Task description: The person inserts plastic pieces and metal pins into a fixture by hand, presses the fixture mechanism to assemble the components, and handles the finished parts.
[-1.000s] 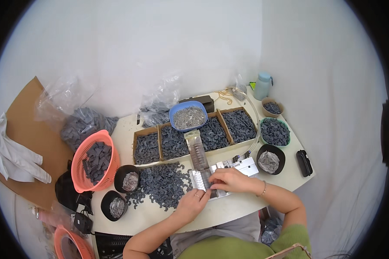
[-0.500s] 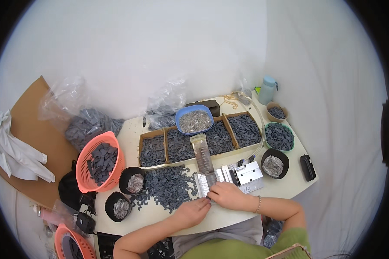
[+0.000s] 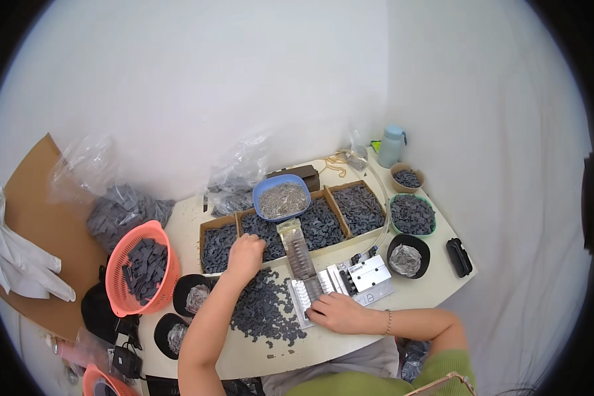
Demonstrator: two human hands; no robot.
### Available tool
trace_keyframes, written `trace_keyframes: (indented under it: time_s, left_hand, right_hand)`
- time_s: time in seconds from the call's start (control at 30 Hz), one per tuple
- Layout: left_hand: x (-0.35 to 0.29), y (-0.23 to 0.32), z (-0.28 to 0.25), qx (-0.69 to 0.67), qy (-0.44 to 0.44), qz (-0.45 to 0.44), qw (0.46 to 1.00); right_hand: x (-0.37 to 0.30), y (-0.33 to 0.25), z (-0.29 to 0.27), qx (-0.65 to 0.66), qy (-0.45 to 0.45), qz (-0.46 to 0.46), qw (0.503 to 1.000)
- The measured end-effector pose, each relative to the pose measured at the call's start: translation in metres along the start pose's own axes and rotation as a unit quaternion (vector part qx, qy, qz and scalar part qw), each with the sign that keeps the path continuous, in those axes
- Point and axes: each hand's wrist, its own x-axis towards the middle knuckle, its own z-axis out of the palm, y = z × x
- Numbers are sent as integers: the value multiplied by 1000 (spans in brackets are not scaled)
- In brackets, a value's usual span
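Observation:
My left hand (image 3: 246, 256) is over the divided cardboard tray (image 3: 218, 223), by its second compartment from the left, fingers curled down; anything in them is hidden. The tray's compartments hold many small dark grey pieces. My right hand (image 3: 340, 313) rests on the front part of the metal fixture (image 3: 298, 298), its fingers bent together at the fixture's edge. A little dark shows under those fingertips, too small to name. A clear ribbed plastic chute (image 3: 298, 256) slopes down from near the tray to the fixture, beside my right hand.
A loose heap of dark pieces (image 3: 264, 310) lies left of the fixture. A blue bowl (image 3: 256, 201) of thin metal parts sits on the tray. Coral baskets (image 3: 171, 277), black bowls (image 3: 412, 272), a green-rimmed bowl (image 3: 414, 214), a blue bottle (image 3: 391, 146) and a black case (image 3: 458, 257) stand around.
My left hand has left the fixture and moved up and left to the tray. My right hand stays at the fixture. The whole view has shifted slightly.

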Motion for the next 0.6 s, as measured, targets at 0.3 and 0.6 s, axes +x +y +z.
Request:
trace_keyframes:
  time_s: [0.3, 0.6]
  left_hand:
    - [-28, 39, -18, -691, -35, -252, 677]
    - [-61, 92, -16, -566, -25, -190, 802]
  right_hand:
    - [31, 89, -17, 55, 47, 133, 989]
    - [57, 134, 5, -17, 26, 251, 967]
